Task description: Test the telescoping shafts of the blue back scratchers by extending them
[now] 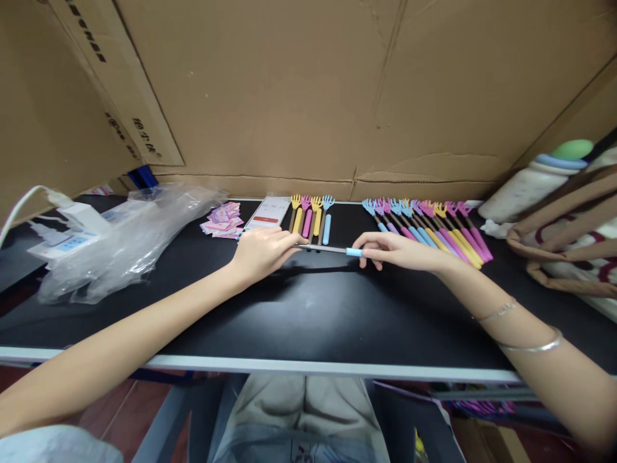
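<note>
Stretched level between my hands is a back scratcher (328, 249) with a thin metal rod and a light blue handle. My left hand (267, 252) is closed around its left end and hides the claw, if it is there. The fingers of my right hand (393, 251) pinch the blue handle at the other end. Behind my left hand lie several loose claws with rods (315, 204) and separate coloured handles (326, 229). Back scratchers (434, 235) in blue, purple, yellow and pink lie in a slanted row behind my right hand.
A phone (268, 212) showing a timer and a pile of pink-purple cards (223, 220) lie behind my left hand. Clear plastic bags (130, 238) partly cover a power strip (72, 243). At right are a white bottle (525, 186) and a bag (569, 238). Cardboard (289, 90) walls the black table (308, 321).
</note>
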{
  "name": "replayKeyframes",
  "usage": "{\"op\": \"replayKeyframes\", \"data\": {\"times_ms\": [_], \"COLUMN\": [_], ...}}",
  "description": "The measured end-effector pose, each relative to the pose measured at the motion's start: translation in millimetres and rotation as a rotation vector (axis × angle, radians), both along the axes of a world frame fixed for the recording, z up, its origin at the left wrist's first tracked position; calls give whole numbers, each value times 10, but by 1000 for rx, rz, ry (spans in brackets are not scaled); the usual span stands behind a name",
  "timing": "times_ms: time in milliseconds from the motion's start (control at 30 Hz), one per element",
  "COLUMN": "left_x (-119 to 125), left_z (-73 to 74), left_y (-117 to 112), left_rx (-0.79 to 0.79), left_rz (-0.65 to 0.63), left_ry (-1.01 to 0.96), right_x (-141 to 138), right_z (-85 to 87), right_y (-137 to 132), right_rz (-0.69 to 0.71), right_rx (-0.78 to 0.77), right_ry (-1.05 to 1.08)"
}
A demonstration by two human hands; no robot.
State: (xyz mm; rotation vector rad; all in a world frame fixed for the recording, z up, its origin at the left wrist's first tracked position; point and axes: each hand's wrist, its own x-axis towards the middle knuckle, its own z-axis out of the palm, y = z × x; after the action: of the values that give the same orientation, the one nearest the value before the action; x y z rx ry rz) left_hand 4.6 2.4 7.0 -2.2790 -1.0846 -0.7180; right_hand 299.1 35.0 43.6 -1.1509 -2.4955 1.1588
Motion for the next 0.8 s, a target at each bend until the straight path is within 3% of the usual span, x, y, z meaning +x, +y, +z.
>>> {"op": "replayKeyframes", "data": {"times_ms": [200, 300, 800], "left_x": [15, 10, -15], "left_z": [27, 31, -3], "left_y": [-23, -18, -7], "left_rx": [-62, -105, -136], "left_rz": [51, 88, 67], "left_ry": [-45, -71, -96], "right_x": [55, 95, 76], "right_z": [66, 87, 25], "right_y": [37, 74, 44], "right_rz": [-180, -245, -241], "right_rx": [112, 74, -145], "right_ry": [52, 118, 166]}}
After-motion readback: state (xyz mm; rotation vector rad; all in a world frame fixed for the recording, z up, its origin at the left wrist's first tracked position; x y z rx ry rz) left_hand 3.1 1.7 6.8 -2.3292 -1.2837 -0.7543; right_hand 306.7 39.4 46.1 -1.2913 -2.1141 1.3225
